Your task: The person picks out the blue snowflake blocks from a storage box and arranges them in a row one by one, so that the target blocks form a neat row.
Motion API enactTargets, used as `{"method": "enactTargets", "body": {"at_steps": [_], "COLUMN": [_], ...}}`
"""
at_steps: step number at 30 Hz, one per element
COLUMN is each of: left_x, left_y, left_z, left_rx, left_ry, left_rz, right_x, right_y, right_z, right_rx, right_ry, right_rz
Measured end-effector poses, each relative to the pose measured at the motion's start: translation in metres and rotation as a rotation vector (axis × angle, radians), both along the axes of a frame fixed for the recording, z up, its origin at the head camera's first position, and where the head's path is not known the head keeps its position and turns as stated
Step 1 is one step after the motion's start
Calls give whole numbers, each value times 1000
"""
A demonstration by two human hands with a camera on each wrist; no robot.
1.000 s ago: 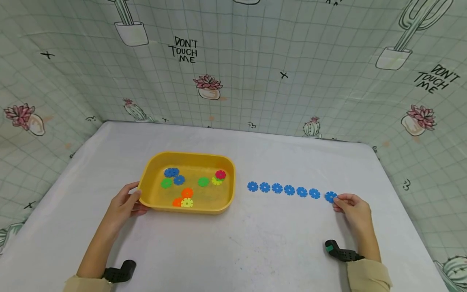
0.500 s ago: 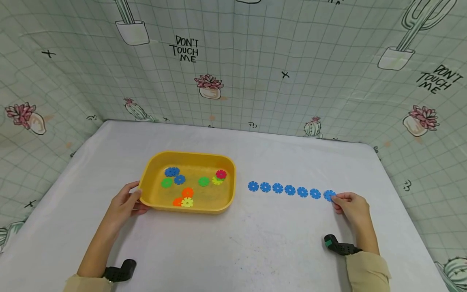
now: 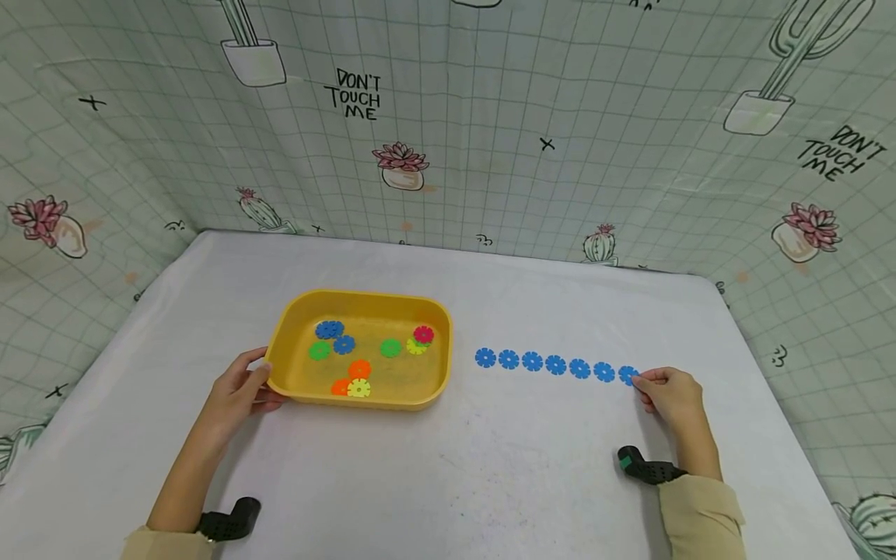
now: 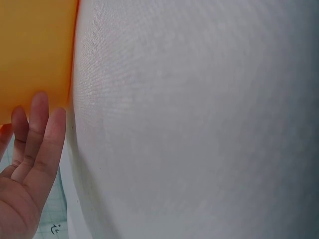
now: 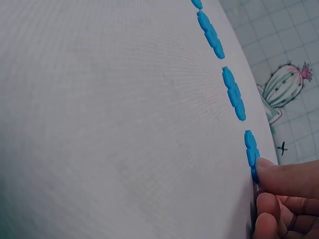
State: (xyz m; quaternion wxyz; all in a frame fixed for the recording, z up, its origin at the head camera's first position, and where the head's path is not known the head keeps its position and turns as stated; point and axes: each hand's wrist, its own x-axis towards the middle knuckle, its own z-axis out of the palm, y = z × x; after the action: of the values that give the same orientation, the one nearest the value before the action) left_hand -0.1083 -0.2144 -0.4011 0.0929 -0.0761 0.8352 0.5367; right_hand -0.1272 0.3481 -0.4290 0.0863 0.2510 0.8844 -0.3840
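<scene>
A row of several blue snowflake-shaped plastic discs (image 3: 532, 362) lies on the table in the head view. At its right end my right hand (image 3: 672, 397) pinches the last blue disc (image 3: 627, 375); the right wrist view shows the thumb (image 5: 284, 177) on the disc's near edge, the other fingers bent below. My left hand (image 3: 241, 389) rests against the left end of a yellow tray (image 3: 392, 403). Fairly straight fingers (image 4: 37, 114) touch the tray's outer wall in the left wrist view. Blue, green, orange, yellow and red discs lie inside the tray.
A white cloth covers the table (image 3: 392, 482). Behind and beside it hangs a grid-patterned curtain (image 3: 490, 117) printed with cacti. A black wrist camera (image 3: 231, 519) sits on the left wrist, another black wrist camera (image 3: 647, 467) on the right.
My right hand has slid the last blue disc left, closing the wider gap to its neighbour in the row. The left hand and tray stay in place.
</scene>
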Motion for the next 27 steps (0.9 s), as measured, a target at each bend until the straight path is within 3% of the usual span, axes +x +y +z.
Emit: {"method": "enactTargets", "body": {"at_steps": [27], "left_x": [1], "left_y": [-1], "left_z": [0], "left_rx": [14], "left_ry": [-1], "left_rz": [-8], "right_x": [3], "right_y": [-4], "right_z": [4], "right_rx": [35], "right_ry": [-5], "right_rz": [11]}}
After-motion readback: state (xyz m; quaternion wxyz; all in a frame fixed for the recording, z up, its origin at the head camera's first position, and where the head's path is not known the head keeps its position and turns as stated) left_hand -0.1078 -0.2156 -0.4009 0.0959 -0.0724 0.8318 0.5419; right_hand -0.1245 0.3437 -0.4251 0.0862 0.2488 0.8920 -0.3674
